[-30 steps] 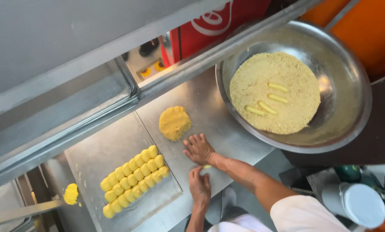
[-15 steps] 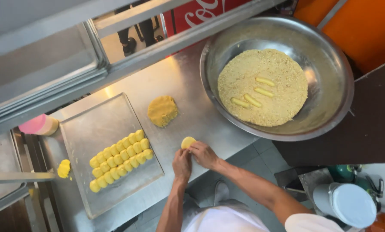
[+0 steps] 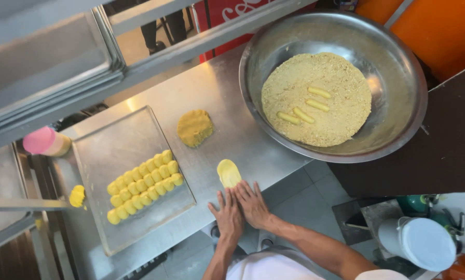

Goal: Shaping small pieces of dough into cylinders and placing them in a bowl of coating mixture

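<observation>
My left hand (image 3: pixel 227 218) and my right hand (image 3: pixel 253 205) lie flat side by side on the steel table (image 3: pixel 243 135), fingers spread, holding nothing. Just beyond the fingertips lies a small flattened oval of yellow dough (image 3: pixel 228 172); whether the fingers touch it I cannot tell. A bigger lump of yellow dough (image 3: pixel 194 127) rests farther back. To the left a metal tray (image 3: pixel 123 145) carries two rows of several shaped yellow pieces (image 3: pixel 144 185).
A large steel bowl (image 3: pixel 398 67) at the right holds a bed of crumbs (image 3: pixel 320 124) with three dough sticks (image 3: pixel 305 103) on it. A pink-lidded container (image 3: pixel 43 141) stands left of the tray. A white bucket (image 3: pixel 424 243) sits on the floor at lower right.
My hands let go of the small dough piece and drew back toward the table's near edge; the piece now lies flattened on the table. The view shifted slightly.
</observation>
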